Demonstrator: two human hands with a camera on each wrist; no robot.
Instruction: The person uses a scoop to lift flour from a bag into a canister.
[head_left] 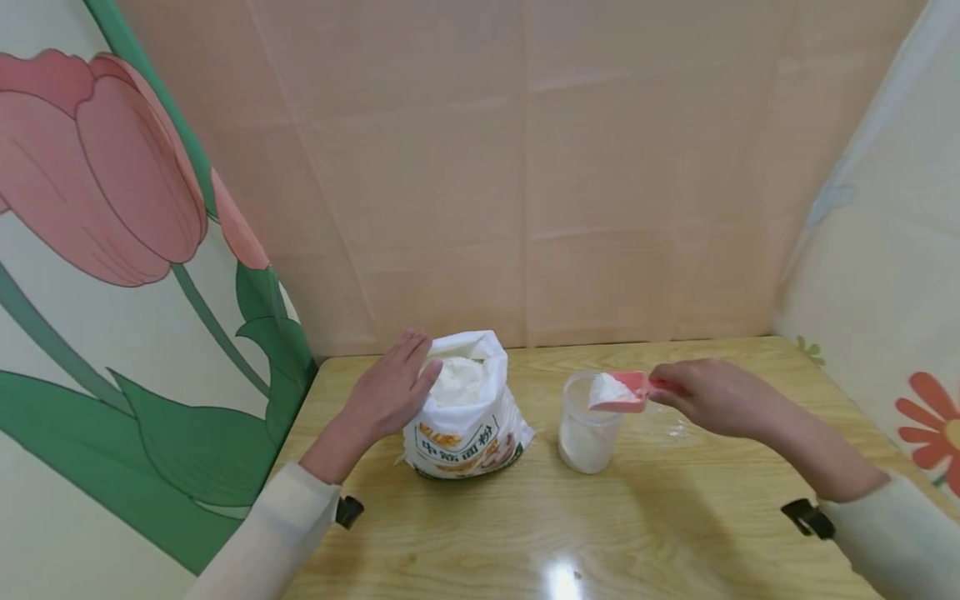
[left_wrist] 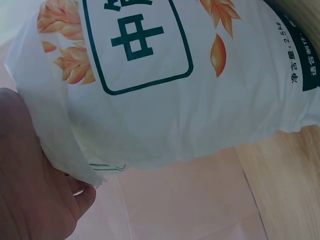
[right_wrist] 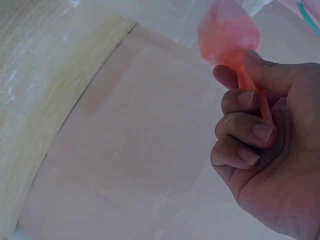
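Note:
An upright white flour bag (head_left: pixel 468 442) with its top open shows white flour (head_left: pixel 459 382) inside. My left hand (head_left: pixel 390 387) holds the bag's left rim, thumb over the edge and fingers along the outside; in the left wrist view, the hand (left_wrist: pixel 35 180) is at the rim beside the printed bag (left_wrist: pixel 145 115). My right hand (head_left: pixel 716 398) grips the handle of a pink scoop (head_left: pixel 637 385), which carries flour over the mouth of a clear plastic jar (head_left: pixel 591 425). Curled fingers and thumb surround the scoop handle (right_wrist: pixel 257 97) in the right wrist view.
Bag and jar stand side by side on a wood-grain table (head_left: pixel 480 533). Something clear and shiny (head_left: pixel 675 427) lies right of the jar. A beige sheet (head_left: pixel 525 208) covers the back, and a tulip-printed panel (head_left: pixel 112 192) rises at the left.

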